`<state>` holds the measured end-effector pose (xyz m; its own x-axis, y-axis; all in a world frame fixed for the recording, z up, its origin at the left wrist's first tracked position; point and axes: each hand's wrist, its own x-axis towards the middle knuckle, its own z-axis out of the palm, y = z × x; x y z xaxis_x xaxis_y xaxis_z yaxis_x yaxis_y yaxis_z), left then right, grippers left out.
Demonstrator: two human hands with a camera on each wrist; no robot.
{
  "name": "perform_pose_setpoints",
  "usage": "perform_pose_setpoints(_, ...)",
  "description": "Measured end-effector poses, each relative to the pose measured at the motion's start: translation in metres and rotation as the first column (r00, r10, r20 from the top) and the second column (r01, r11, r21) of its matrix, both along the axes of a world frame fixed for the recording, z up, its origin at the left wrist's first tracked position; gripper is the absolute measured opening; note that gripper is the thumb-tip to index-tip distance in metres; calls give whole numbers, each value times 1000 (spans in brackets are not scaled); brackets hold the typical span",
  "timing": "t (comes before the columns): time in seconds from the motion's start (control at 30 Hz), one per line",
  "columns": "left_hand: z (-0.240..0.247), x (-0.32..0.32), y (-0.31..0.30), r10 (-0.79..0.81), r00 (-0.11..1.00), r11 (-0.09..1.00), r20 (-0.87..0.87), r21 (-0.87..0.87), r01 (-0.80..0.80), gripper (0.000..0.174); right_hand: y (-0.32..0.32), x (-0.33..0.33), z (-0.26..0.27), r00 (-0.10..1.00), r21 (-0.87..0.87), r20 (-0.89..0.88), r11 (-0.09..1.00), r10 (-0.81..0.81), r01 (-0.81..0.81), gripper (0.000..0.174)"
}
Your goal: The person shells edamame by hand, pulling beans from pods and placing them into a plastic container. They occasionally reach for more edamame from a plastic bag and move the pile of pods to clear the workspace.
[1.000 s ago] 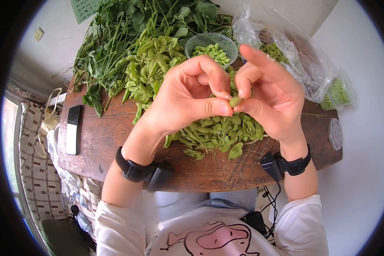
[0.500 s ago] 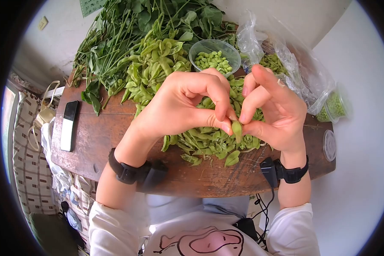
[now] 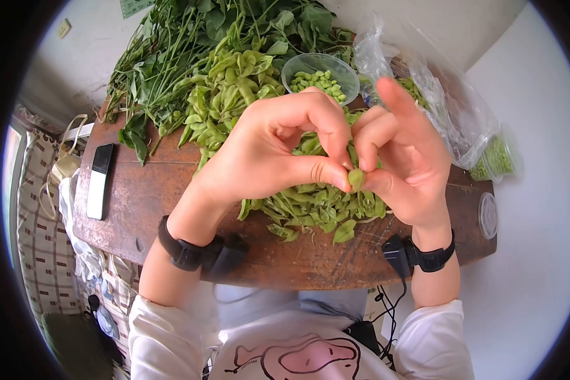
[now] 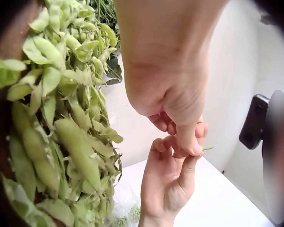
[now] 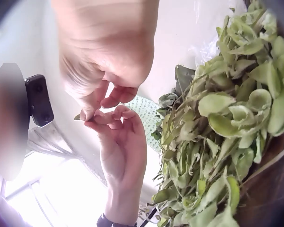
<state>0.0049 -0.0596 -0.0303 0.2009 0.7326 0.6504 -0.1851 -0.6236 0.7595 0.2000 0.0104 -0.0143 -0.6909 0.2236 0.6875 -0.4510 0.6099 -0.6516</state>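
Note:
A small green pod is held between both hands above a heap of pods. The left hand pinches one side of it with thumb and forefinger. On its other side the right hand pinches it, forefinger and thumb meeting at the pod while another finger points up. In the left wrist view the pod's thin tip sticks out past the fingertips; in the right wrist view a bit of it shows too. Behind the hands stands a clear bowl holding green beans.
Leafy stems and more pods cover the back left of the wooden table. A phone lies at left. A plastic bag, a container of beans and a round lid are at right.
Both hands have come slightly lower in the head view, the pod between them. The pod hung longer below the fingertips half a second ago; now it looks short and round. The view has shifted slightly.

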Motion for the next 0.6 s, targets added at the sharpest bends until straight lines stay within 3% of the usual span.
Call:
perform_pose_setpoints(0.1,2,2,0,43,999,999,5,-17,-43,19,-1,-2,-2,999,-98,-38,994,36,-40,91)
perform_pose_setpoints(0.2,1,0,1,84,995,996,-49,12,-83,23,-9,-4,-2,999,-228,-21,973,-47,41,94)
perform_pose_setpoints(0.27,-2,-2,0,89,994,996,-56,-25,-90,22,-9,-8,-10,981,-318,-193,948,-39,-25,67)
perform_pose_setpoints(0.37,3,-1,-3,78,995,992,-66,-92,-84,22,-3,-9,-15,966,-299,-257,952,-14,-66,55)
perform_pose_setpoints(0.47,4,0,-3,39,999,982,-8,-187,-40,22,-2,-7,-12,977,-312,-209,950,-41,-27,46)
perform_pose_setpoints(0.6,9,-7,-6,-21,998,957,-66,-289,1,24,-6,-7,-12,982,-328,-187,944,-27,-36,44)
